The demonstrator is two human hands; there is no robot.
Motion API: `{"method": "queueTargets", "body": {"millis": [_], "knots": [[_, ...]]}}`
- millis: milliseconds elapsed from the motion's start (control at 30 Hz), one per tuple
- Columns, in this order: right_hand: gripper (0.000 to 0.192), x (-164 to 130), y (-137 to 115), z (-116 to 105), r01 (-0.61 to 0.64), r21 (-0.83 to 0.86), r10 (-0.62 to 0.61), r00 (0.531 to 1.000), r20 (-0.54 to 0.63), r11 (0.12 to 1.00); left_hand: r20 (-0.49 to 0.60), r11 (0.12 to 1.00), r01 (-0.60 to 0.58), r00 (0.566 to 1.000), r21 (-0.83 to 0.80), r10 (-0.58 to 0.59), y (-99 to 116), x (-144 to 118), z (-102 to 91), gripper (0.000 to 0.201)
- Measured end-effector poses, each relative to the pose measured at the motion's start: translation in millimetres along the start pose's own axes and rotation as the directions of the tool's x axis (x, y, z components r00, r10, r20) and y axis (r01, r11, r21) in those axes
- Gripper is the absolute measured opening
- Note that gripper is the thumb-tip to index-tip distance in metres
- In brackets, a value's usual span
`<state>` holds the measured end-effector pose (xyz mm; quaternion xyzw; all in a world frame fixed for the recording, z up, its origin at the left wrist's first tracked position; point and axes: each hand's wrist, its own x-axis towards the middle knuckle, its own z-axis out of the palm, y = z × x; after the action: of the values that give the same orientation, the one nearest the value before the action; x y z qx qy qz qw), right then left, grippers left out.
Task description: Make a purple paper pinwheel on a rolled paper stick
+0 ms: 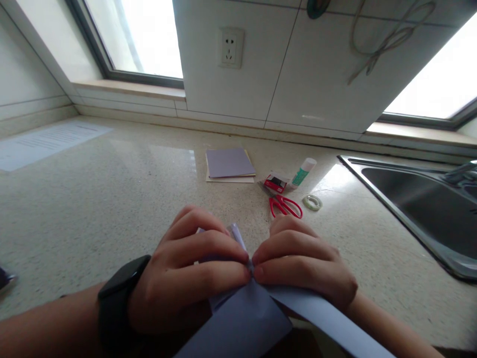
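Both of my hands meet at the centre front over a folded piece of pale lilac paper (242, 318). My left hand (194, 268), with a black watch (122, 293) on its wrist, pinches the paper from the left. From the right, my right hand (305, 263) pinches it too, its fingertips almost against those of the left. Broad flaps of the paper spread below the fingers toward me, and a narrow folded strip sticks up beyond the left fingers. My thumbs and the paper's underside are hidden.
Red-handled scissors (285, 205), a small red-and-black box (276, 182), a glue stick (303, 172) and a tape roll (312, 202) lie beyond my right hand. Lilac and cream sheets (230, 163) are stacked behind. A printed sheet (48, 141) lies far left; a metal sink (417, 209) is right.
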<state>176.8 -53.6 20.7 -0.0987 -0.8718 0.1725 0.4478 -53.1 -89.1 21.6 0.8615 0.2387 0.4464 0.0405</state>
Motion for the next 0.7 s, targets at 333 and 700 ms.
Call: {"method": "queueTargets", "body": {"millis": [333, 700], "knots": [[0.025, -1, 4, 1, 0.002, 0.034, -0.003, 1.0, 0.03, 0.999, 0.009, 0.999, 0.042, 0.999, -0.032, -0.042, 1, 0, 3.8, 0.004], [0.014, -3, 24, 14, -0.627, 0.483, 0.686, 0.724, 0.072, 0.611, 0.326, 0.366, 0.755, 0.592, -0.543, -0.737, -9, 8, 24.7, 0.02]]}}
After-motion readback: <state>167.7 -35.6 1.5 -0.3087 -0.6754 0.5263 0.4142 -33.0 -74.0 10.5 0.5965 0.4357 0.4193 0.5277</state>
